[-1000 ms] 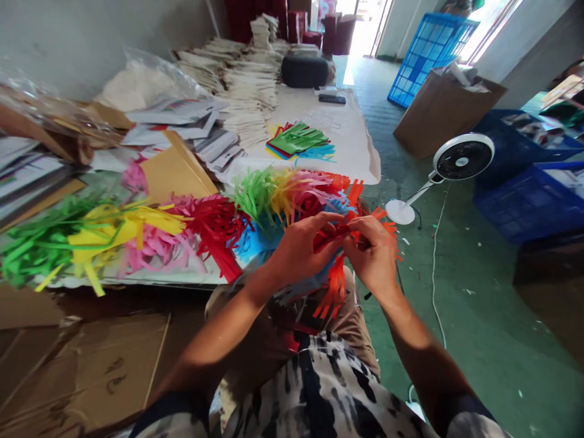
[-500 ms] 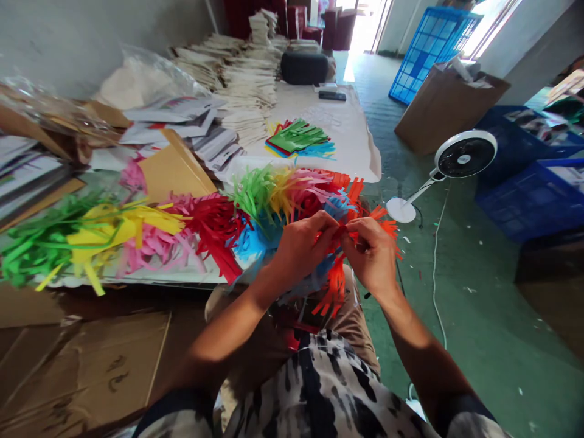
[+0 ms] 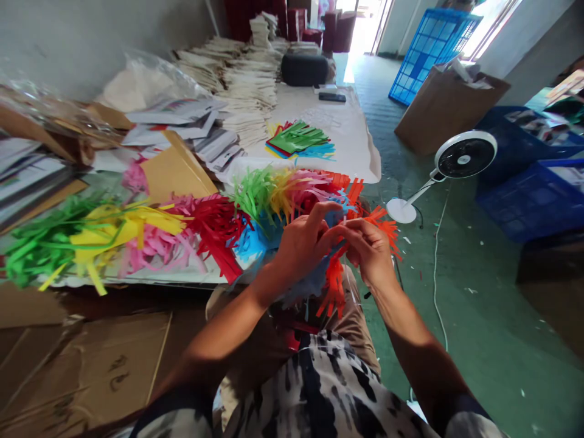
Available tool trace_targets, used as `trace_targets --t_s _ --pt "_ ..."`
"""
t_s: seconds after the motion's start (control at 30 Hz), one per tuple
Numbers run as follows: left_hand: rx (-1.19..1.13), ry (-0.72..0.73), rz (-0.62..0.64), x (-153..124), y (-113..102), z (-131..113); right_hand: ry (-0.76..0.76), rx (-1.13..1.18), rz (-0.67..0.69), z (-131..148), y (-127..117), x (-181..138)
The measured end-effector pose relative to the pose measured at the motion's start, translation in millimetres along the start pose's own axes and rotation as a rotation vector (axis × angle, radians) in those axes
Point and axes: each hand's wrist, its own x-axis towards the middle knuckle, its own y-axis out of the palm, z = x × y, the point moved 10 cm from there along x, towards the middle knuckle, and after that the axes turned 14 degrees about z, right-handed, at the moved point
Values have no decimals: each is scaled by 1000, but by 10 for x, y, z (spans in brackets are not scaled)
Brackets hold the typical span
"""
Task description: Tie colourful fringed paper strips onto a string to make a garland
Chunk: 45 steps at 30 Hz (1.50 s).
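My left hand [image 3: 305, 240] is over the fringed paper, its index finger raised and its thumb stretched to the fingertips of my right hand. The curl of its other fingers is partly hidden. My right hand [image 3: 370, 246] is closed in a pinch on a thin white string [image 3: 345, 220]. Under and beside both hands is a garland of fringed paper tassels. An orange tassel [image 3: 335, 286] hangs below my fingers, and blue tassel paper [image 3: 303, 286] lies over my lap. Green [image 3: 253, 193], yellow [image 3: 280, 193] and pink [image 3: 308, 182] tassels bunch on the table edge behind.
More tassels, such as a dark red one [image 3: 216, 225], spread leftward. Flat fringed sheets [image 3: 298, 140] lie on the white table [image 3: 351, 131]. Behind are stacked white bundles [image 3: 249, 85] and a phone [image 3: 332, 97]. A fan [image 3: 465, 157] and blue crates [image 3: 533, 194] stand right.
The small red piece pinched between both hands no longer shows. My left index finger has lifted away from its thumb, and a white string now shows at my right fingertips.
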Motion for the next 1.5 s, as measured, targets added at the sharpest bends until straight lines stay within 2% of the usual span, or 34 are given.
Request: trace_targets --t_s 0.13,0.27,0.4,0.53,0.63,0.7,0.77,0.83,0.93,1.13,1.23,1.3,1.4,1.5 --pt "-249 -115 114 -35 182 188 -93 67 -95 31 -109 7" --pt "-269 -138 231 -93 375 259 -125 18 -101 57 -128 -5" --pt "-86 -136 304 -172 442 287 -112 -137 -64 60 -119 -38" --pt "5 -114 316 -222 358 349 -50 15 16 -67 -92 -3" --pt "57 -65 271 -164 151 467 -37 40 9 -89 -117 34" --pt "208 -84 187 -84 -67 618 -55 -23 -11 -60 -140 52" --pt "429 -99 172 12 -189 751 -56 -90 -15 -52 -137 67" --pt "604 -83 240 106 -164 845 -48 -136 -22 -64 -132 76" --pt "728 -34 319 192 -36 877 -47 -164 -33 -73 -123 81" --pt "816 -22 310 246 90 824 -52 -190 -6 -57 -72 96" --pt "705 16 262 290 -11 804 -49 -225 -22 -51 -80 86" --pt "527 55 157 351 -220 772 -55 -233 -32 -43 -87 76" --pt "121 58 -61 462 -673 822 -62 -232 -38 -30 -96 65" --pt "-378 -52 -211 559 -951 1091 -63 -250 -33 -14 -97 58"
